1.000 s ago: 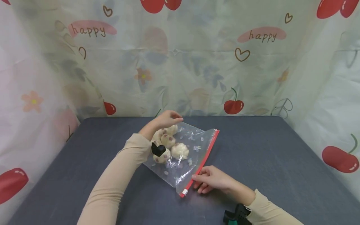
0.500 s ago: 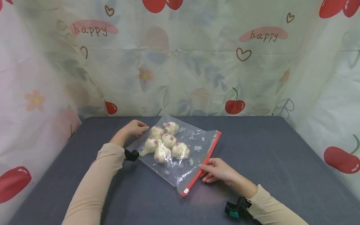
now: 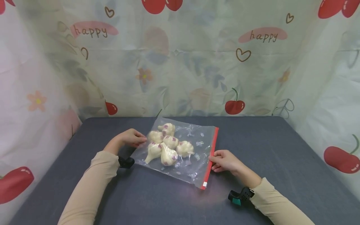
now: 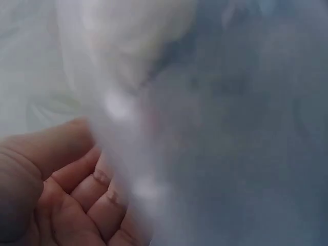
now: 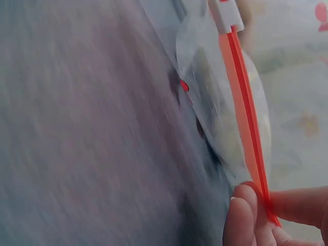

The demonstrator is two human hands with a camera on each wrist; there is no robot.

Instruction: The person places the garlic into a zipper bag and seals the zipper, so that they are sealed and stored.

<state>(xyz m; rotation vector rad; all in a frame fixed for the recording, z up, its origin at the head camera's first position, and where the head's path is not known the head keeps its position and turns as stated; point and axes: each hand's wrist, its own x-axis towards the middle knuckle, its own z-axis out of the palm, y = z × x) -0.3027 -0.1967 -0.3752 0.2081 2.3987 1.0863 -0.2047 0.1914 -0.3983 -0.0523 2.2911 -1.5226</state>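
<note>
A clear zip bag (image 3: 185,168) with several garlic bulbs (image 3: 171,142) inside lies over the table, its red zip strip (image 3: 212,147) on the right. A white slider (image 3: 204,184) sits at the strip's near end. My right hand (image 3: 225,162) pinches the strip between thumb and fingers near its middle; the right wrist view shows the strip (image 5: 248,118) running up from the fingertips. At the bag's left edge my left hand (image 3: 130,137) pinches the plastic with thumb and curled fingers. In the left wrist view the bag, blurred, hides those fingertips.
The dark grey table (image 3: 157,203) extends around the bag on all sides. A patterned curtain (image 3: 180,62) with cherries and hearts stands behind it and along both sides. Each wrist carries a black camera mount (image 3: 241,196).
My left hand has gone from above the bag to its left edge and taken hold there. The bag has turned, its zip strip now more upright, and my right hand has moved up and right.
</note>
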